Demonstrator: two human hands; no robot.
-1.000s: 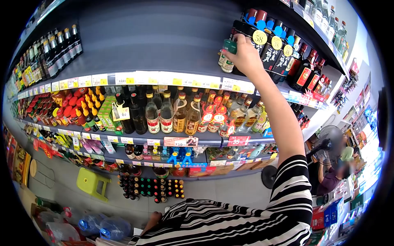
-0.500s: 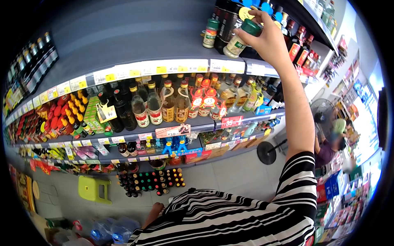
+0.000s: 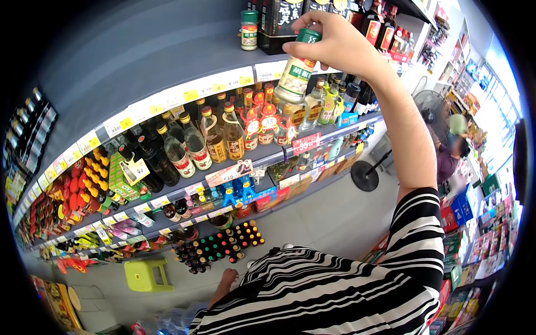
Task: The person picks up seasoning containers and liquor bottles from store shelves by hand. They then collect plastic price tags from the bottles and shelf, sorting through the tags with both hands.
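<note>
My right hand (image 3: 329, 44) is closed around the green cap of a spice jar (image 3: 296, 78). The jar has a clear body with pale contents and a green-and-white label, and hangs tilted in front of the shelf edge. A similar green-capped jar (image 3: 249, 30) stands upright on the upper shelf, left of black boxes (image 3: 281, 19). Low beside my striped shirt, my left hand (image 3: 229, 275) hangs with its fingers loosely apart and nothing visible in it.
Shelves (image 3: 218, 84) hold rows of bottles (image 3: 231, 134) and price tags. Several capped bottles (image 3: 215, 245) stand on the floor near a yellow-green stool (image 3: 146, 275). A black fan base (image 3: 364, 176) is at the right; beyond it, a person in purple (image 3: 446, 159).
My right hand has lifted the jar off the upper shelf and brought it forward over the shelf edge. The view has shifted, and my left hand shows more clearly.
</note>
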